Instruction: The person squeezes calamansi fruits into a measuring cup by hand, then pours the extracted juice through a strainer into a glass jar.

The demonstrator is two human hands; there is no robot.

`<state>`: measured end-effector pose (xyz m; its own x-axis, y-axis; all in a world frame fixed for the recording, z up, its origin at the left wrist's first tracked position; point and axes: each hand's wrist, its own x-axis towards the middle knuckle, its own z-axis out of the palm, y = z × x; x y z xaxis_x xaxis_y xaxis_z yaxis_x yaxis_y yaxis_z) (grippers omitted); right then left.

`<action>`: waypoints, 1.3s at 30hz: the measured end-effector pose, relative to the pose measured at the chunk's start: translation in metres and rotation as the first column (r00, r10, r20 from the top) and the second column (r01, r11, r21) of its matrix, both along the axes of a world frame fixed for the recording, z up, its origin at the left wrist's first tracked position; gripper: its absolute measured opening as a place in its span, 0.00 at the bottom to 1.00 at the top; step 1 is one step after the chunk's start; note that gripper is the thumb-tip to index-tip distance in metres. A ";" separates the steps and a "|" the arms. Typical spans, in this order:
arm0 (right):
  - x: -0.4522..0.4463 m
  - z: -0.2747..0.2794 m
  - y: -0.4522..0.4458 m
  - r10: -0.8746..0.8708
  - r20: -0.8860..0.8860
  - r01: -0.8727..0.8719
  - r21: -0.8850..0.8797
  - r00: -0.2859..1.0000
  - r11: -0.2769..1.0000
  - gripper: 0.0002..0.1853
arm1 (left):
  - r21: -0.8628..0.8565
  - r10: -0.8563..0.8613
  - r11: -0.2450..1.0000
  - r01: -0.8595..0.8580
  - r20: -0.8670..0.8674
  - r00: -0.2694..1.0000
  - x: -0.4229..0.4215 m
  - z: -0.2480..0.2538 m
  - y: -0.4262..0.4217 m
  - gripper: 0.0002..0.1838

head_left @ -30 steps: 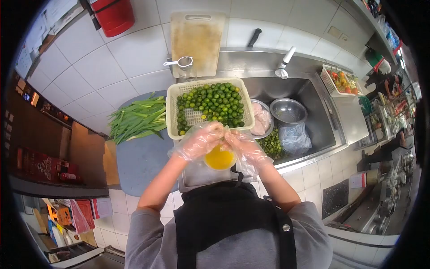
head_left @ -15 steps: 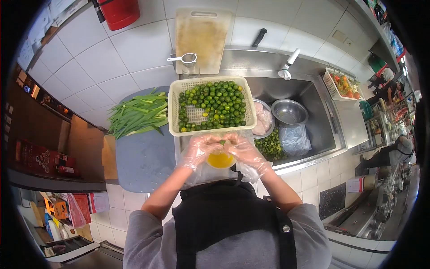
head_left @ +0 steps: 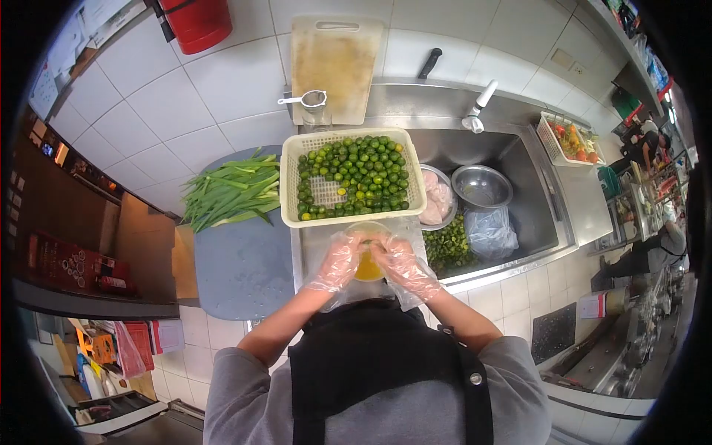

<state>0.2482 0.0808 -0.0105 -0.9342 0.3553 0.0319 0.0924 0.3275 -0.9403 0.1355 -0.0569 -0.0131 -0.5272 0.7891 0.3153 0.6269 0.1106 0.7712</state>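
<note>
My left hand (head_left: 338, 259) and my right hand (head_left: 403, 264), both in clear plastic gloves, meet at the fingertips in front of me. Their fingers are closed around a small green calamansi (head_left: 367, 242), mostly hidden between them. Right below is a clear container of yellow juice (head_left: 368, 268), its rim partly covered by my hands. Just beyond stands a cream plastic basket (head_left: 286, 182) with many whole calamansi (head_left: 380, 165). To the right, a heap of squeezed green halves (head_left: 449, 245) lies in the sink.
Green leafy stalks (head_left: 236, 189) rest on a grey board (head_left: 241, 267) at left. The sink (head_left: 530, 193) holds a bowl of raw meat (head_left: 436, 196), a steel bowl (head_left: 482, 185) and a plastic bag (head_left: 491, 233). A strainer (head_left: 314, 98) sits on a jar behind the basket.
Both hands have shifted slightly, with the wrists drawn a little inward and the fingers lower over the juice container. More of the container's far rim now shows beyond them.
</note>
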 end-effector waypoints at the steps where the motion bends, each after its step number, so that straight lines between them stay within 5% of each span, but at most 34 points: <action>1: 0.002 -0.007 0.002 0.036 0.014 -0.038 0.255 0.999 0.966 0.12 | 0.055 -0.026 0.998 0.022 0.071 0.997 0.000 -0.007 0.002 0.10; 2: 0.004 -0.015 0.004 0.069 0.038 -0.078 0.493 0.997 0.867 0.11 | 0.110 -0.055 0.993 0.040 0.142 0.988 0.000 -0.014 0.002 0.10; 3: 0.004 -0.009 0.004 0.069 0.037 -0.079 0.493 0.997 0.867 0.11 | 0.110 -0.054 0.993 0.039 0.142 0.988 0.000 -0.018 0.002 0.10; 6: 0.004 0.006 0.004 0.077 0.000 -0.071 0.397 0.997 0.915 0.12 | -0.085 0.031 0.996 -0.019 0.144 0.989 0.000 -0.013 -0.003 0.09; 8: 0.011 -0.007 0.007 0.123 0.018 -0.124 0.041 0.992 0.991 0.15 | -0.217 -0.068 0.976 0.026 -0.190 0.979 0.000 0.020 -0.004 0.09; 11: 0.008 -0.001 0.010 0.194 0.016 -0.194 0.174 0.981 0.966 0.16 | -0.117 -0.078 0.992 0.042 -0.323 0.943 -0.006 0.008 -0.002 0.08; 15: 0.005 0.004 0.008 0.225 -0.002 -0.225 0.063 0.974 0.972 0.17 | -0.072 -0.079 0.996 0.059 -0.316 0.946 -0.003 0.018 -0.004 0.08; 18: 0.002 0.002 0.002 0.184 -0.053 -0.161 0.300 0.981 0.940 0.13 | -0.040 0.001 0.999 -0.014 -0.307 0.952 0.000 0.026 -0.006 0.06; 20: -0.003 0.009 -0.003 0.145 -0.018 -0.101 0.634 0.989 0.767 0.08 | -0.102 -0.066 0.994 0.049 -0.166 0.984 -0.005 0.025 -0.010 0.08; 21: -0.003 0.012 -0.006 0.148 -0.017 -0.104 0.633 0.989 0.767 0.08 | -0.103 -0.063 0.994 0.047 -0.165 0.984 -0.012 0.030 -0.013 0.08; 23: 0.000 0.017 -0.011 0.101 0.012 -0.060 0.873 0.995 0.484 0.04 | -0.262 -0.322 0.914 0.309 -0.007 0.947 -0.041 0.047 -0.018 0.10; 25: -0.002 0.013 -0.008 0.111 -0.003 -0.043 0.911 0.994 0.411 0.05 | -0.194 -0.297 0.949 0.249 -0.282 0.912 -0.077 0.044 -0.017 0.15; 27: -0.003 0.015 -0.008 0.122 -0.020 -0.023 0.942 0.992 0.335 0.05 | -0.318 -0.055 0.948 -0.008 -0.188 0.981 -0.113 0.052 -0.014 0.16; 28: -0.003 0.020 -0.009 0.133 -0.019 -0.024 0.948 0.991 0.318 0.05 | -0.318 -0.054 0.948 -0.009 -0.190 0.980 -0.130 0.049 -0.009 0.16; 29: -0.004 0.023 -0.009 0.142 -0.020 -0.023 0.954 0.990 0.299 0.05 | -0.523 -0.069 0.850 -0.066 -0.235 0.970 -0.149 0.040 -0.002 0.15; 30: -0.004 0.017 -0.008 0.139 -0.023 -0.020 0.955 0.990 0.296 0.05 | -0.695 -0.095 0.707 -0.129 -0.275 0.957 -0.162 0.029 0.003 0.14; 31: -0.006 0.008 -0.008 0.135 -0.043 -0.015 0.917 0.990 0.399 0.05 | -0.692 -0.098 0.711 -0.128 -0.278 0.956 -0.172 0.021 0.005 0.14; 33: -0.004 0.005 -0.005 0.121 -0.063 -0.005 0.868 0.991 0.497 0.05 | -0.788 -0.423 0.610 0.083 -0.235 0.875 -0.188 0.005 0.011 0.13; 36: 0.011 0.041 0.001 0.019 -0.089 0.062 0.813 0.996 0.579 0.06 | -0.882 -0.474 0.469 0.042 -0.211 0.855 -0.203 -0.016 0.028 0.15; 38: 0.026 0.064 0.026 -0.155 0.066 0.026 0.848 0.986 0.529 0.07 | -0.902 -0.483 0.432 0.004 -0.228 0.846 -0.205 -0.025 0.037 0.15; 39: 0.038 0.042 0.049 -0.161 -0.109 0.187 0.762 0.981 0.620 0.09 | -0.917 -0.488 0.397 -0.041 -0.249 0.837 -0.205 -0.027 0.040 0.16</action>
<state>0.2860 0.1295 0.0310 -0.8517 0.3465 0.3932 0.2034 0.9100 -0.3612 -0.0695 -0.0170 -0.0403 -0.3016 0.8155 -0.4940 0.9410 0.3379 -0.0167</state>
